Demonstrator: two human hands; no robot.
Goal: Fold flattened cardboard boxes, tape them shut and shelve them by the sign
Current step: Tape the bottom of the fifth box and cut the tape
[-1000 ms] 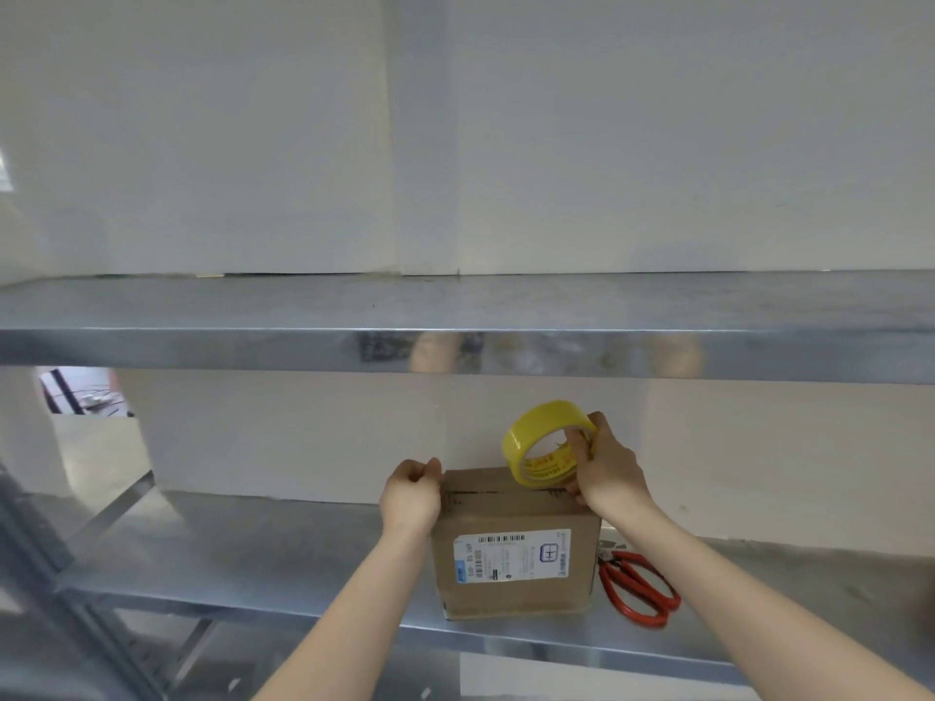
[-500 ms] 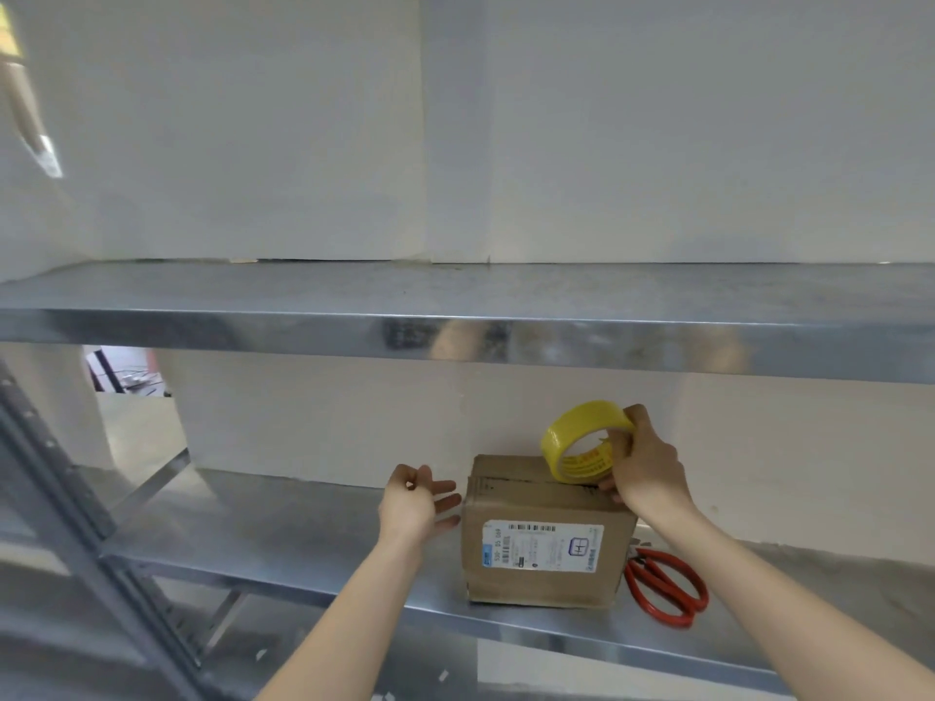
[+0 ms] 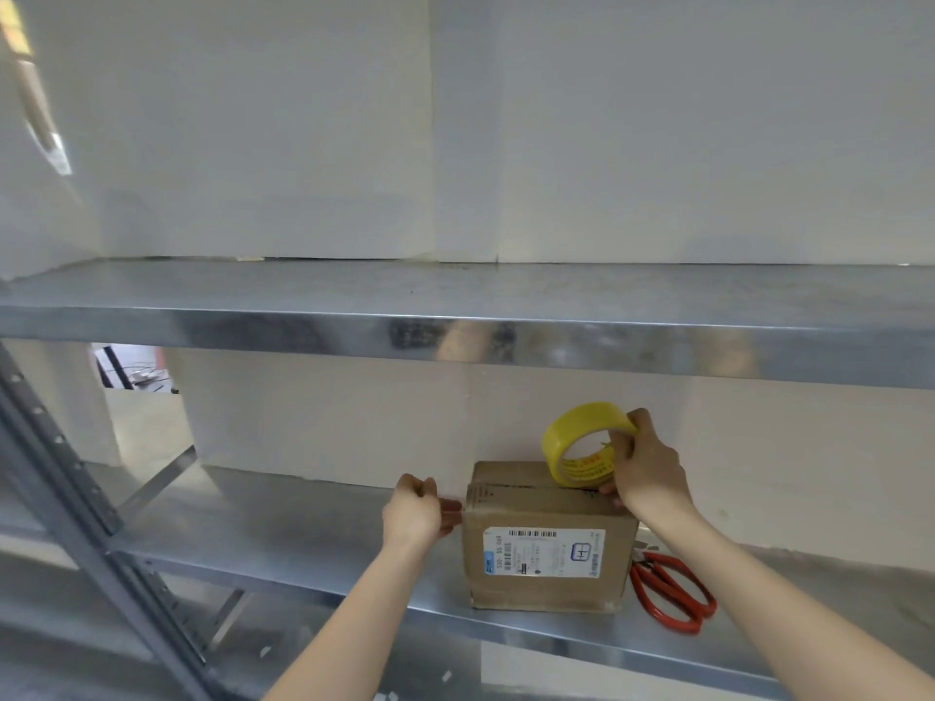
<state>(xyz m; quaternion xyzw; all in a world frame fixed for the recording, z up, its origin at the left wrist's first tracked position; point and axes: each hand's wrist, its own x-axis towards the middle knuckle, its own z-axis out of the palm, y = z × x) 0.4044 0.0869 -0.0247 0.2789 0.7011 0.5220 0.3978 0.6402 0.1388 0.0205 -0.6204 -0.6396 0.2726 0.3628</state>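
Note:
A small brown cardboard box (image 3: 549, 566) with a white label on its front stands on the lower metal shelf (image 3: 283, 528). My right hand (image 3: 645, 468) grips a yellow roll of tape (image 3: 582, 445), held upright on the box's top at its right side. My left hand (image 3: 417, 513) is at the box's upper left edge, fingers curled and pressed against the left side, apparently on the tape end; the tape strip itself is too faint to make out.
Red-handled scissors (image 3: 673, 591) lie on the lower shelf just right of the box. The upper metal shelf (image 3: 455, 316) runs across above the hands. A perforated grey upright (image 3: 76, 498) stands at the left. White wall behind.
My left hand was on the box's left corner, came off to the left with fingers spread, and is back against the corner. The view has shifted so the box sits further right.

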